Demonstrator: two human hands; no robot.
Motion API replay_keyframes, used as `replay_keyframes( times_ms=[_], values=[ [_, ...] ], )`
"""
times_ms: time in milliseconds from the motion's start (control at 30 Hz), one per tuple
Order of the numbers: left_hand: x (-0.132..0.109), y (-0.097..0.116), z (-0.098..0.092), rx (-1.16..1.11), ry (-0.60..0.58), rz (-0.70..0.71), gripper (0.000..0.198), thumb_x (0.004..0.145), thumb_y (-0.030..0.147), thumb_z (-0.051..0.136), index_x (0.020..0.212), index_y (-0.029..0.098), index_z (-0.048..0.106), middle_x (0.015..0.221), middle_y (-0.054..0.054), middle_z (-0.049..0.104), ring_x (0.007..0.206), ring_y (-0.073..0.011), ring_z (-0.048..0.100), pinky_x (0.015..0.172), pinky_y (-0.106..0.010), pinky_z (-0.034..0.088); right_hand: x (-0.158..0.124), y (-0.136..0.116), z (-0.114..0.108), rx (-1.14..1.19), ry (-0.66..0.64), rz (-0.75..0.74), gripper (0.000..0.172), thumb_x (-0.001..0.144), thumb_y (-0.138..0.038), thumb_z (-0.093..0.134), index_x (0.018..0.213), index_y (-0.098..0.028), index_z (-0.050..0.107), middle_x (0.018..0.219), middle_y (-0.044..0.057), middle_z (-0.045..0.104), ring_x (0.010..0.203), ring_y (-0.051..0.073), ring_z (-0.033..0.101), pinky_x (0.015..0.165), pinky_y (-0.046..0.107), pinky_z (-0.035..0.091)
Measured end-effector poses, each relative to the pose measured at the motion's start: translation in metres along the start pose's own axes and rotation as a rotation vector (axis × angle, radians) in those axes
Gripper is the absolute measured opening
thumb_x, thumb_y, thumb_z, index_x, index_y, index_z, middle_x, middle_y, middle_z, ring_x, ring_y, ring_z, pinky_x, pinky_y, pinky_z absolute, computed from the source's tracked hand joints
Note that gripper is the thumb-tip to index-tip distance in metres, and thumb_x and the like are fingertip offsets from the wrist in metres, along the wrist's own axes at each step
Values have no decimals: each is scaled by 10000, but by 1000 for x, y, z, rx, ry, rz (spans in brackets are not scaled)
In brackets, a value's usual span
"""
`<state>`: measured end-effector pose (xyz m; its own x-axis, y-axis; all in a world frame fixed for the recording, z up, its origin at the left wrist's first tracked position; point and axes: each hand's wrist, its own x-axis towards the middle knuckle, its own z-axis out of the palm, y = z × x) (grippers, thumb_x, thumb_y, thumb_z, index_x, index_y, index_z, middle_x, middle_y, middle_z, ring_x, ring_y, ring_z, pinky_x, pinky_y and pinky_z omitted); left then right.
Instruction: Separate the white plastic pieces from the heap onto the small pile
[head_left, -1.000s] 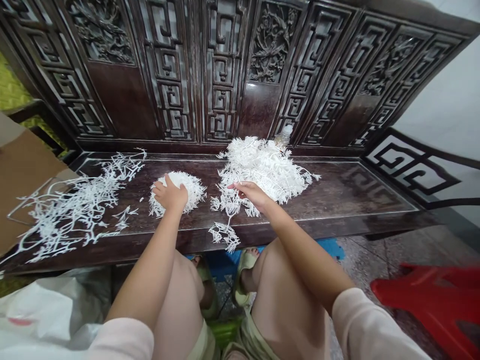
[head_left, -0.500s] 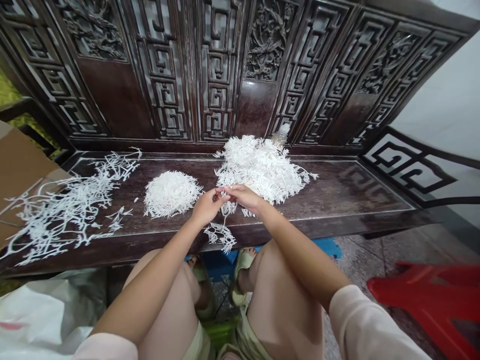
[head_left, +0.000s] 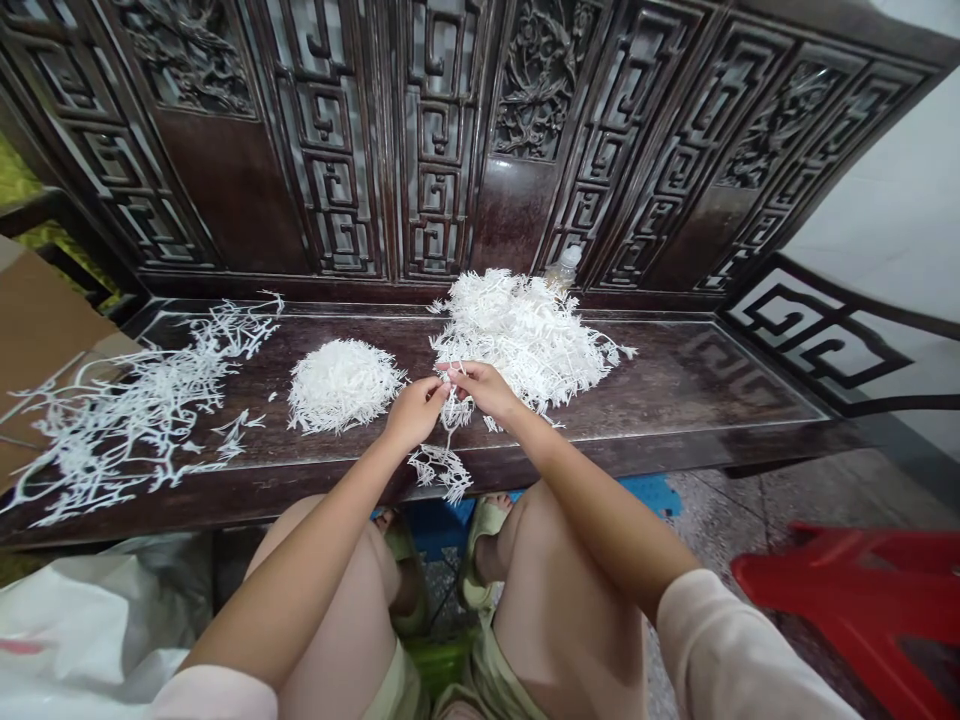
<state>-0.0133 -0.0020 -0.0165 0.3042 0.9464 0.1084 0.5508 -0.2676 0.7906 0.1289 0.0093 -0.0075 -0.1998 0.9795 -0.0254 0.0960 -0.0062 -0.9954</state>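
My left hand (head_left: 415,413) and my right hand (head_left: 486,388) meet above the front of the dark wooden bench seat (head_left: 675,390). Both have their fingertips pinched on a white branched sprig (head_left: 442,470), whose lower, forked end hangs past the seat's front edge. Fingers hide part of its upper end. Just behind my right hand is a large heap of white sprigs (head_left: 517,335). A smaller round pile of short white pieces (head_left: 343,388) lies left of my left hand. Farther left spreads a tangle of thin white branched stems (head_left: 150,410).
A small clear bottle with a white cap (head_left: 564,266) stands behind the large heap, near the carved backrest (head_left: 517,210). At left are a cardboard box (head_left: 45,330) and a white plastic bag (head_left: 75,630). A red plastic stool (head_left: 862,590) stands on the floor at right.
My right hand's fingers have lifted slightly and shifted at the pinch, with a bit of white stem showing above them. The hanging sprig stays nearly in place.
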Motion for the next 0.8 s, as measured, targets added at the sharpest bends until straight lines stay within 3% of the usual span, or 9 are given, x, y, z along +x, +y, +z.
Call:
replay_keyframes(
  times_ms=[200, 367, 500, 667, 800],
  values=[
    [-2, 1, 1, 13, -19, -11, 367, 794, 455, 319, 746, 180, 557, 662, -12, 557, 608, -140, 481, 577, -244, 336, 2, 2, -3, -52, -94, 25, 339, 712, -414, 534, 902, -166, 664, 666, 4, 581, 557, 65, 411, 550, 215, 356],
    [-1, 0, 3, 122, 14, 22, 315, 806, 407, 325, 692, 182, 515, 666, -21, 549, 616, -146, 483, 573, -246, 331, -1, -1, -5, -5, -131, 74, 320, 706, -412, 547, 888, -176, 662, 747, 17, 605, 586, 66, 427, 542, 204, 346],
    [-2, 0, 3, 178, 11, 60, 281, 819, 361, 315, 768, 196, 536, 741, -39, 587, 661, -162, 512, 593, -256, 338, -1, -2, -4, -1, -95, 80, 297, 682, -393, 577, 847, -155, 643, 659, 1, 562, 558, 61, 421, 534, 205, 342],
    [-3, 1, 3, 139, 31, -11, 290, 817, 358, 339, 993, 219, 523, 787, -35, 606, 690, -169, 536, 614, -262, 355, 1, 0, -3, 64, -41, 71, 306, 613, -395, 637, 792, -159, 561, 635, -13, 540, 560, 70, 454, 539, 213, 365],
    [-3, 3, 1, 108, 55, 58, 258, 796, 317, 380, 946, 216, 564, 727, -18, 580, 655, -151, 509, 614, -257, 358, 0, 0, -3, 76, -33, 84, 318, 604, -410, 639, 747, -168, 491, 586, -30, 509, 534, 69, 451, 534, 213, 366]
  ],
)
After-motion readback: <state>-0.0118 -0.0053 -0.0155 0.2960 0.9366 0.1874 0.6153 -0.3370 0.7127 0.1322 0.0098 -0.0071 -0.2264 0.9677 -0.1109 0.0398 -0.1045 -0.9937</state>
